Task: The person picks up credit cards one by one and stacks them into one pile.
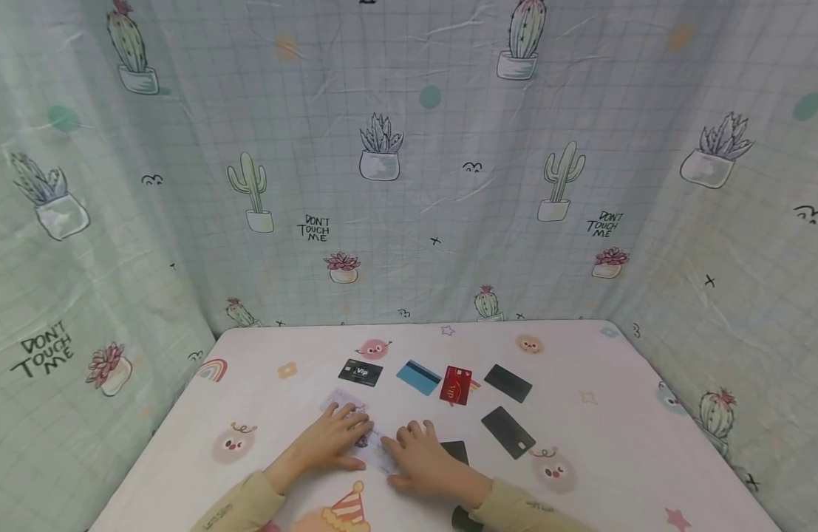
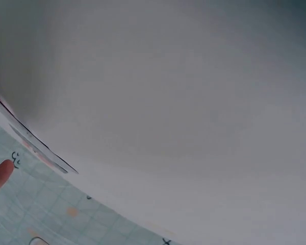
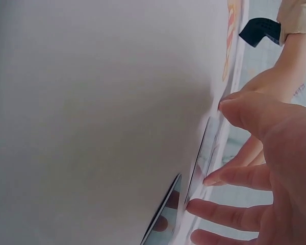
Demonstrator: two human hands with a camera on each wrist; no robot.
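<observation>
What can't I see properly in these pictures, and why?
Head view: part of the farther pale purple rectangular card, covered by the left hand.
Head view: part of the black rectangular card nearest the right hand, covered by that hand.
Left wrist view: most of the left hand, cut off by the left edge.

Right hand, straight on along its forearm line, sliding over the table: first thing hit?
Probably the fingertips of the left hand, just past the pale card at the right hand's own fingertips. Height is unclear; if raised, it might pass over them.
</observation>
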